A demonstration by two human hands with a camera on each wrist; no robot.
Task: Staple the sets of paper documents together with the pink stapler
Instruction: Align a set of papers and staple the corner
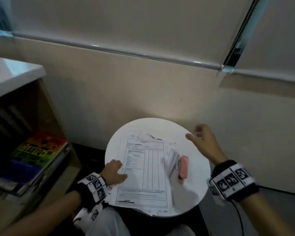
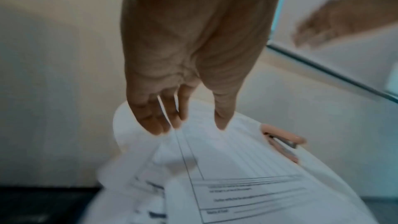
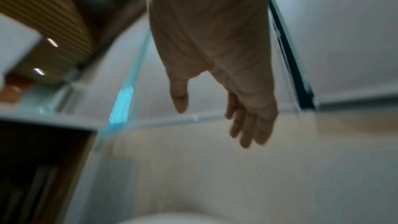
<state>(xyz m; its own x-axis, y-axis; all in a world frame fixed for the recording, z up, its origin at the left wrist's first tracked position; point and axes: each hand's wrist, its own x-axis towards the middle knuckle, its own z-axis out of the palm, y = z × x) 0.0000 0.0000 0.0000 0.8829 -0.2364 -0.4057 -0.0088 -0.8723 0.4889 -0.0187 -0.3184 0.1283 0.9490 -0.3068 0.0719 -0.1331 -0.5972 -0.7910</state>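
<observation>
A stack of printed paper forms (image 1: 143,167) lies on a small round white table (image 1: 196,193), its near end hanging over the front rim. The pink stapler (image 1: 183,169) lies beside the stack's right edge, on some loose sheets. My left hand (image 1: 119,171) rests on the stack's left edge, with its fingertips and thumb touching the top sheet (image 2: 237,168). The left wrist view shows the left hand (image 2: 189,122) and the stapler (image 2: 282,140) behind the paper. My right hand (image 1: 194,133) hovers above the table's far right, fingers loosely curled and empty. In the right wrist view the right hand (image 3: 215,113) holds nothing.
A shelf unit with a white top (image 1: 10,74) stands at the left, with colourful books (image 1: 36,155) on its lower shelf. A wall with window blinds is right behind the table. A dark cable (image 1: 237,215) runs along the floor on the right. My lap (image 1: 109,222) is under the near rim.
</observation>
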